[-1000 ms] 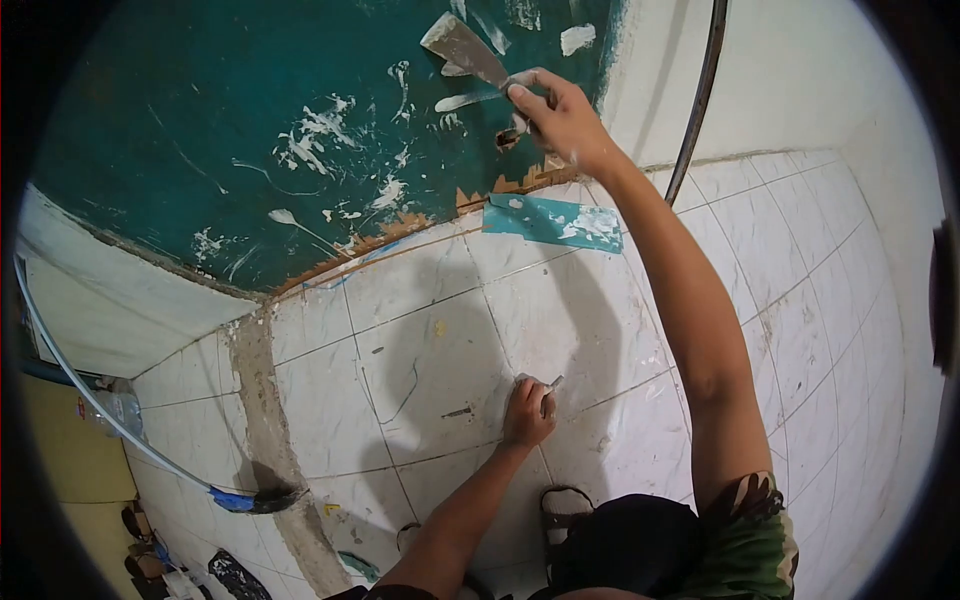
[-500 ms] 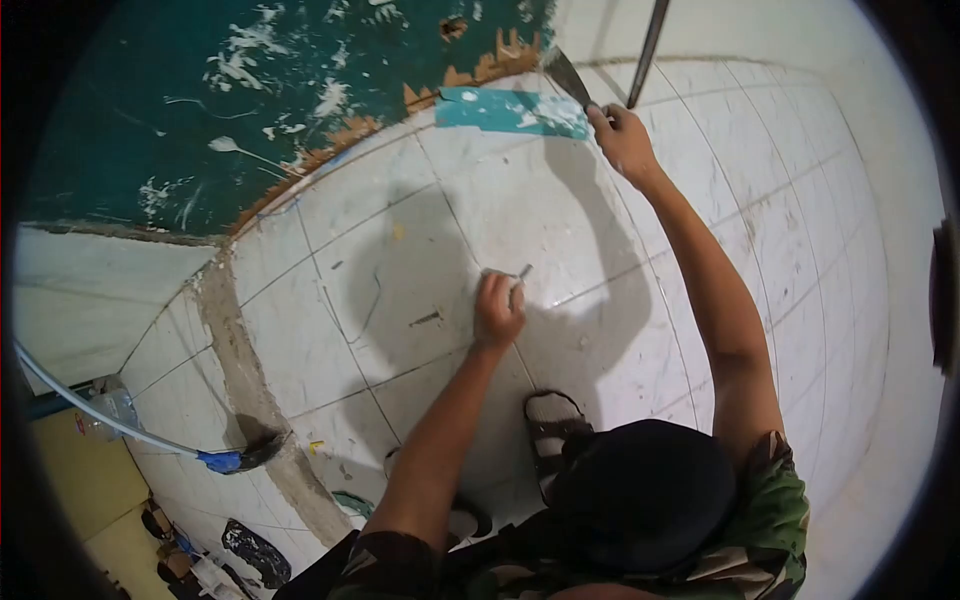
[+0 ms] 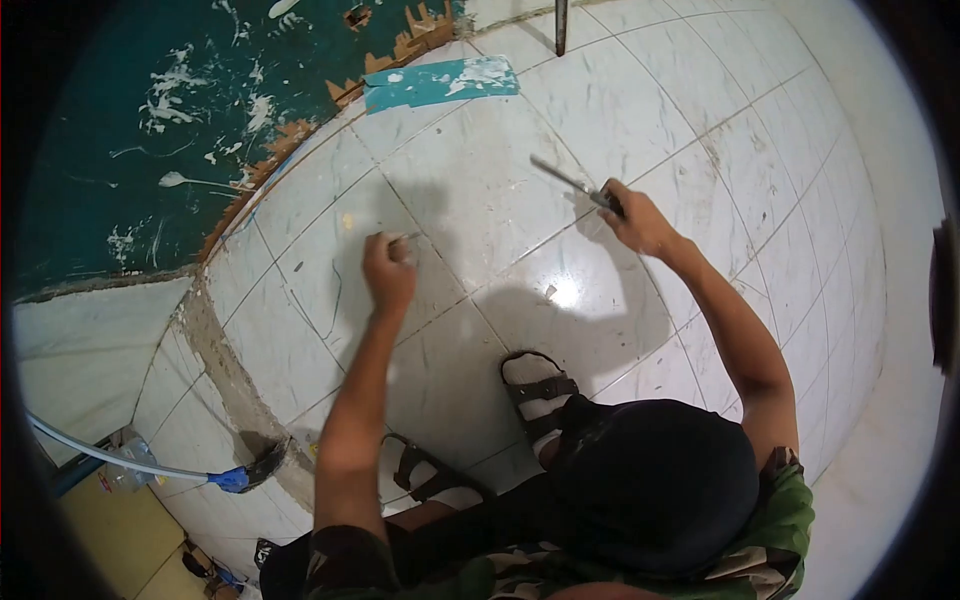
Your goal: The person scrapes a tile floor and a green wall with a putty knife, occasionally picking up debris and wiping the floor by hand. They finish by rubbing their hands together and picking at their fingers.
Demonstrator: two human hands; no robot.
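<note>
My right hand (image 3: 640,222) grips the dark handle of a putty knife (image 3: 566,175). Its thin blade points up and left, held above the white floor tiles. My left hand (image 3: 390,272) is closed in a fist over the tiles to the left; what its fingers hold, if anything, I cannot make out. Beyond both hands lies a flat teal strip (image 3: 440,84) smeared with white, along the base of a dark green panel (image 3: 110,110). The panel's lower edge is chipped down to brown material.
A dark pole (image 3: 561,28) meets the floor at the top. At lower left, a pale hose (image 3: 120,455) with a blue-wrapped end lies near a strip of bare cement (image 3: 225,360) and a clear plastic bottle (image 3: 130,452). My sandalled feet are below the hands.
My right hand has drawn the putty knife back from the panel's bottom corner, toward me. My left hand has moved left and slightly up, and the whole view has shifted.
</note>
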